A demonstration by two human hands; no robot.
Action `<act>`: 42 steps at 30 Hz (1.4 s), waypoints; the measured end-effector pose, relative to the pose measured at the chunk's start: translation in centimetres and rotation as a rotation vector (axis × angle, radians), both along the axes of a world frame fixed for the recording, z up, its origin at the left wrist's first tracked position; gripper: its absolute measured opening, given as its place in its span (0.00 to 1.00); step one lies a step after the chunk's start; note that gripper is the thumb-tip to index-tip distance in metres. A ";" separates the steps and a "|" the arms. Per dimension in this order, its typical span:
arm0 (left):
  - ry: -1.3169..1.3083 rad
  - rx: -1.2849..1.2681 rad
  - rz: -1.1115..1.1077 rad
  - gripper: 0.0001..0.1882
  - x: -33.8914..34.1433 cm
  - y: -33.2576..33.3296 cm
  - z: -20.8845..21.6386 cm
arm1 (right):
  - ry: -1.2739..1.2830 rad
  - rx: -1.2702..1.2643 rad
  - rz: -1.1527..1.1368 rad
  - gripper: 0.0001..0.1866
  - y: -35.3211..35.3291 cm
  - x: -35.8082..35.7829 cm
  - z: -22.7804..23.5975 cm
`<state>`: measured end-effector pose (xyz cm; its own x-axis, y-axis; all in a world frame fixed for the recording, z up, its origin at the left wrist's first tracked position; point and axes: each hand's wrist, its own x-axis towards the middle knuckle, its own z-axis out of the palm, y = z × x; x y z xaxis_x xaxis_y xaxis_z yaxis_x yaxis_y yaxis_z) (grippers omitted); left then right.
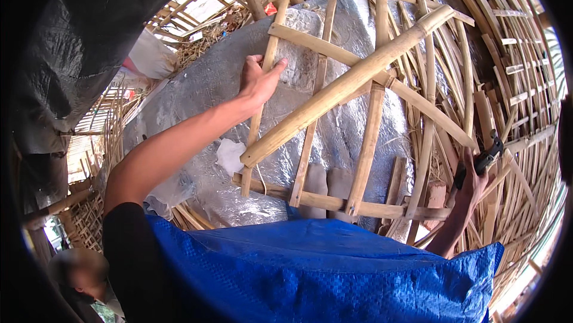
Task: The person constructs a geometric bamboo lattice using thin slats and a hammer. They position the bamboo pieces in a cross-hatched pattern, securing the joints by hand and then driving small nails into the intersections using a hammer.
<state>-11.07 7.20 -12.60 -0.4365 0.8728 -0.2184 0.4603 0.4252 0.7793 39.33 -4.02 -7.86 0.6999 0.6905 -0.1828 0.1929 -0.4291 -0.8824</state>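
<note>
From the head camera, your left hand (258, 81) reaches up and forward, its fingers curled over 1 upright slat of a bamboo lattice frame (334, 114), the thumb lying along the slat's far side, so the hand is closed loosely on that strip. The frame rests on a silver foil sheet (203, 90) that covers a rounded surface beneath it. A thick round bamboo pole (352, 81) runs diagonally across the frame, from low at the left to high at the right, well to the right of that hand.

Your right hand (471, 182) sits low at the right edge, wrapped around a dark tool (484, 157) whose black end sticks up past the fingers; what kind of tool it is cannot be told. Curved bamboo strips (507, 84) sweep around it on the right. A blue tarp (322, 269) spreads across the bottom, close to you. Another person's head (77, 272) shows at the lower left.
</note>
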 end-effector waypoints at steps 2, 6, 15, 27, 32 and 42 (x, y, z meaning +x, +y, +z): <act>-0.072 -0.018 -0.005 0.22 0.4 0.0 0.9 | 0.026 0.033 -0.006 0.16 -0.1 0.2 0.2; -0.049 -0.017 0.023 0.23 -0.7 0.0 0.0 | 0.085 0.074 -0.015 0.15 0.3 -1.1 0.3; -0.262 0.136 -0.041 0.12 -1.2 0.5 6.5 | 0.182 0.039 -0.004 0.16 -0.4 -0.2 0.0; -0.024 0.118 0.084 0.22 -10.7 2.0 10.7 | 0.245 0.064 0.195 0.14 7.0 -8.8 5.2; 0.166 0.217 0.208 0.19 -17.9 -1.0 7.6 | 0.177 -0.004 0.422 0.16 10.7 -14.6 4.6; 0.376 0.209 0.381 0.17 -25.7 -9.0 3.3 | 0.334 -0.096 0.644 0.21 12.2 -20.8 -1.0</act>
